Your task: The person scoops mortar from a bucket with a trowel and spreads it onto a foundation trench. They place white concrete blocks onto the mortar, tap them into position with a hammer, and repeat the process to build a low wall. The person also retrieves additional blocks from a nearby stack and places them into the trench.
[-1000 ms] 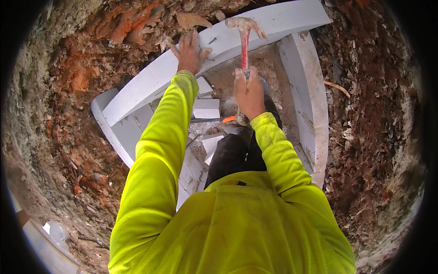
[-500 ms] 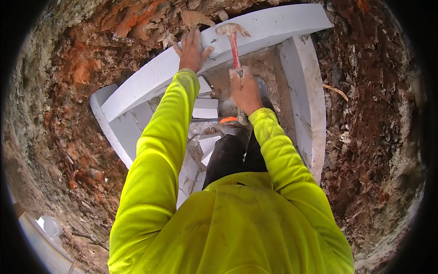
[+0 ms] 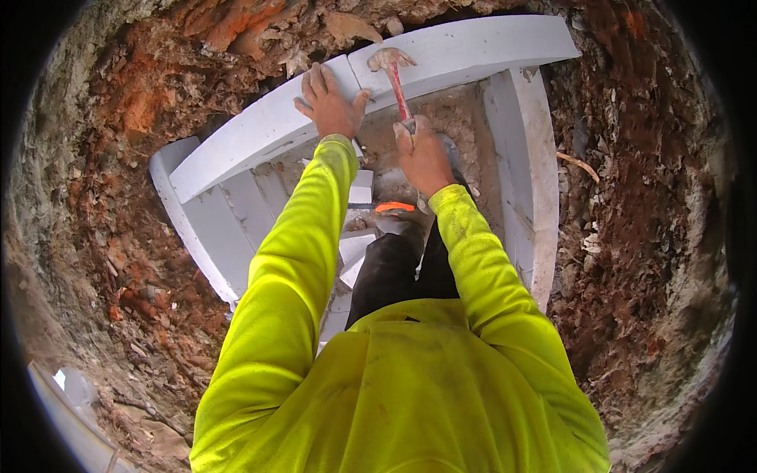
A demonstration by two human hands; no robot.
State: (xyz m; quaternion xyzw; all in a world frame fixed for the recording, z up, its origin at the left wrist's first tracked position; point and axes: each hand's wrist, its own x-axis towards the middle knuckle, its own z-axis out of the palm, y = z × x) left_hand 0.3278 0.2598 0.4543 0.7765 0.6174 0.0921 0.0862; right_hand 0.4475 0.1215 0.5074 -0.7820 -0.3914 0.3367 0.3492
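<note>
At the upper centre, a narrow gap parted the left hand from the hammer in the right hand, while the curved wall lay unobstructed toward the upper right. Right of centre, a hand could pass between the right hand and the side wall; around mid-frame, pale blocks, an orange-ended tool and the person's legs blocked the way.

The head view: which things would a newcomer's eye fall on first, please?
The bright yellow-green shirt would likely strike first, filling the lower middle of the picture. Above it, the right grip holds a red-handled claw hammer, its head seen against the pale curved block wall, where the left grip lies spread. Near the picture's centre, a small orange object stands out.
</note>
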